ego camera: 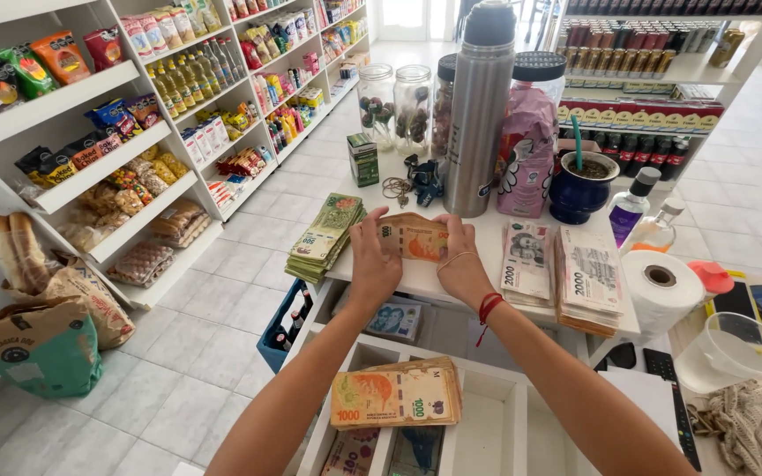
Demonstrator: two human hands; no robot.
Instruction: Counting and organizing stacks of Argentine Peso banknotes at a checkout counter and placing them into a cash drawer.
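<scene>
My left hand [372, 260] and right hand [462, 263] both grip an orange banknote bundle [414, 238]. It sits just in front of the steel flask [480, 115].

White counter [487, 242], banknote stacks [588, 278]

Small grocery shop, seen from behind counter. White wall shelves [90, 167] along left side, stocked with snack bags [55, 57], oil bottles [189, 75], boxed goods, egg cartons [140, 263]. Bread loaves [18, 251] in paper bag near floor. Second shelf unit [654, 75] at back right, rows of dark drink bottles [654, 152]. White counter [469, 238] with candy jars [396, 106] and stacks of banknotes [557, 269]. Open cash drawer [451, 414] below, more banknotes sorted in compartments. Pale tiled floor [222, 291], aisle running toward bright doorway.
</scene>
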